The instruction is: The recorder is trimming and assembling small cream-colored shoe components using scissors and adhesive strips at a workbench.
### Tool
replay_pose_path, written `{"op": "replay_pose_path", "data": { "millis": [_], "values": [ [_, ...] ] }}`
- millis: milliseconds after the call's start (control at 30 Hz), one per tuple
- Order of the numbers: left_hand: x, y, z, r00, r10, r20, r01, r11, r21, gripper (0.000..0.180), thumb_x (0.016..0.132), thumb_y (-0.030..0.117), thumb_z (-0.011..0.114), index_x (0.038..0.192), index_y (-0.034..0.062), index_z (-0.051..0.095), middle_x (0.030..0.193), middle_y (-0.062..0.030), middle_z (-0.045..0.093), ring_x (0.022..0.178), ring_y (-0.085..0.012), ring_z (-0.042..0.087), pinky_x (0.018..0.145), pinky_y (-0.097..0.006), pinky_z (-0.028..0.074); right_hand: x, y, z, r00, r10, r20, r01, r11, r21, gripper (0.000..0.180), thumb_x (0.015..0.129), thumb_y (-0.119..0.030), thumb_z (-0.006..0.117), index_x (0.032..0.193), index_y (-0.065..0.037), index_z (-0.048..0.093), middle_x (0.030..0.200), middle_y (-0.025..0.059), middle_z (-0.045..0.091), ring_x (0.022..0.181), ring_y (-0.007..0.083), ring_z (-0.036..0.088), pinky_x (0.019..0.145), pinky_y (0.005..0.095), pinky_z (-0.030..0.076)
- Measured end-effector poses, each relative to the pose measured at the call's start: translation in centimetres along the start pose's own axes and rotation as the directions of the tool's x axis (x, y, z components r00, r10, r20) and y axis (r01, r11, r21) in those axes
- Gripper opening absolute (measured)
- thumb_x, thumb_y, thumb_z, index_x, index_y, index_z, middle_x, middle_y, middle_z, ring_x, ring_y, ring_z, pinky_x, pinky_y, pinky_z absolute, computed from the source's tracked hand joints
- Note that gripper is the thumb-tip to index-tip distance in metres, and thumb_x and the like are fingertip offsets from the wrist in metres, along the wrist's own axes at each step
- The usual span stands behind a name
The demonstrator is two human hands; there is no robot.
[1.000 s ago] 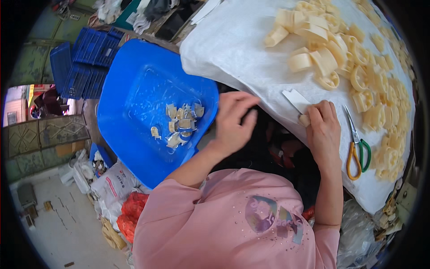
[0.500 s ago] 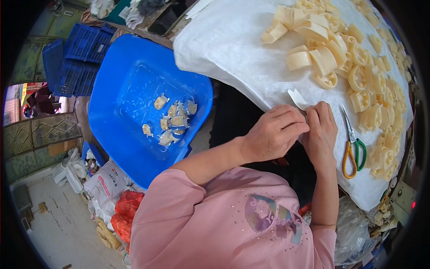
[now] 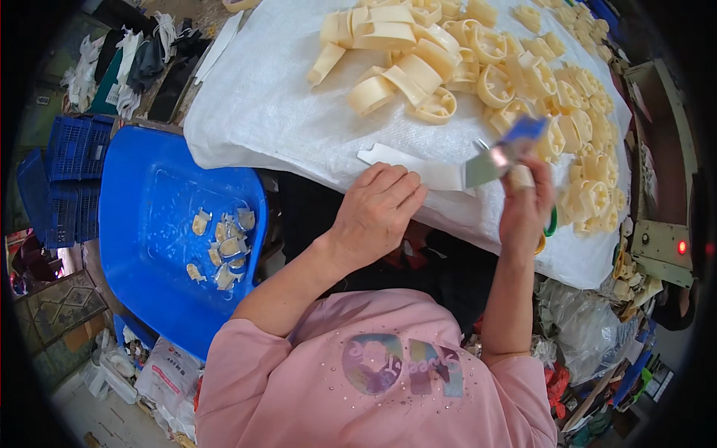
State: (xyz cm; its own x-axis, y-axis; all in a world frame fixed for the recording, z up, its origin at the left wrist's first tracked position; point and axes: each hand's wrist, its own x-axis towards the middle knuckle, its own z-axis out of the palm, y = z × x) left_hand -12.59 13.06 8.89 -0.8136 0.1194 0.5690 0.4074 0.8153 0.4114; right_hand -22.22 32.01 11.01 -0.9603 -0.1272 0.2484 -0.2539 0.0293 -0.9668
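My left hand (image 3: pixel 383 209) is closed over a flat white strip (image 3: pixel 403 162) with a notched end, at the near edge of the white-covered table. In my right hand (image 3: pixel 526 213) is a blurred blue and shiny silver object (image 3: pixel 499 155), whose kind I cannot make out. It reaches toward the strip's right end. A small cream piece shows at the fingers of that hand. Scissors lie partly hidden behind my right hand; their green handle (image 3: pixel 552 222) shows beside the wrist. Many cream, ring-shaped pieces (image 3: pixel 433 71) lie piled on the cloth beyond my hands.
At the left stands a blue plastic tub (image 3: pixel 134 246) with several small cream-and-silver pieces (image 3: pixel 228 243) inside. Blue crates (image 3: pixel 75 160) are stacked behind it. A metal box (image 3: pixel 661 250) with a red light is at the right, above plastic bags (image 3: pixel 586 321).
The view has swung to the right. My hands, together before, are now apart. My right hand has moved rightward and holds the blue and silver object; more of the white strip shows.
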Motion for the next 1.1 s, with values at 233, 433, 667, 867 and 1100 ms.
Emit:
{"op": "replay_pose_path", "data": {
  "millis": [233, 433, 667, 867, 1100],
  "values": [
    [0.7, -1.9, -0.6, 0.988, 0.047, 0.144, -0.024, 0.987, -0.159, 0.026, 0.064, -0.006, 0.061, 0.089, 0.0029, 0.061, 0.089, -0.0097, 0.056, 0.083, -0.0263, 0.057, 0.070, -0.034, 0.048, 0.5, -5.3, -2.7, 0.872, -0.438, -0.216, 0.415, 0.898, -0.145, 0.015, 0.076, 0.007, 0.049, 0.090, 0.001, 0.050, 0.102, 0.0131, 0.051, 0.086, 0.0148, 0.053, 0.074, 0.0251, 0.043],
    [2.2, -0.1, -1.4, 0.998, -0.058, -0.027, 0.049, 0.969, -0.244, 0.029, 0.073, 0.003, 0.062, 0.101, 0.0002, 0.059, 0.089, -0.0149, 0.057, 0.081, -0.0287, 0.059, 0.072, -0.032, 0.048, 0.1, -6.0, 2.0, 0.746, -0.595, 0.298, 0.651, 0.561, -0.511, 0.022, 0.062, 0.004, 0.059, 0.081, -0.004, 0.052, 0.092, 0.0138, 0.057, 0.078, 0.0279, 0.052, 0.061, 0.0342, 0.044],
    [0.3, 2.8, -1.2, 0.943, -0.300, 0.145, 0.286, 0.502, -0.816, 0.038, 0.096, 0.033, 0.043, 0.100, -0.0036, 0.056, 0.078, -0.0123, 0.057, 0.066, -0.0228, 0.057, 0.061, -0.030, 0.047, -1.4, -4.8, 5.9, 0.661, -0.492, 0.567, 0.726, 0.611, -0.317, 0.024, 0.053, -0.003, 0.064, 0.076, -0.003, 0.056, 0.096, 0.0108, 0.056, 0.083, 0.0296, 0.053, 0.067, 0.0376, 0.042],
    [-0.8, 2.5, -1.8, 0.758, -0.550, 0.351, 0.411, -0.015, -0.911, 0.034, 0.099, 0.028, 0.038, 0.102, -0.0011, 0.054, 0.089, -0.0053, 0.057, 0.076, -0.0096, 0.053, 0.062, -0.025, 0.044, -0.3, -5.2, 6.1, 0.623, -0.356, 0.697, 0.658, 0.721, -0.220, 0.022, 0.064, -0.004, 0.064, 0.086, -0.004, 0.059, 0.101, 0.0085, 0.058, 0.092, 0.0285, 0.051, 0.078, 0.0384, 0.041],
    [-0.3, 1.9, -1.7, 0.651, -0.689, 0.319, 0.389, -0.059, -0.919, 0.041, 0.099, 0.028, 0.032, 0.113, -0.0053, 0.051, 0.092, -0.0155, 0.061, 0.066, -0.0164, 0.057, 0.048, -0.027, 0.046, 2.4, -4.9, 5.9, 0.539, -0.283, 0.794, 0.541, 0.838, -0.068, 0.022, 0.073, -0.005, 0.062, 0.094, -0.003, 0.060, 0.103, 0.0099, 0.060, 0.096, 0.0293, 0.051, 0.084, 0.0379, 0.042]
  ]
}}
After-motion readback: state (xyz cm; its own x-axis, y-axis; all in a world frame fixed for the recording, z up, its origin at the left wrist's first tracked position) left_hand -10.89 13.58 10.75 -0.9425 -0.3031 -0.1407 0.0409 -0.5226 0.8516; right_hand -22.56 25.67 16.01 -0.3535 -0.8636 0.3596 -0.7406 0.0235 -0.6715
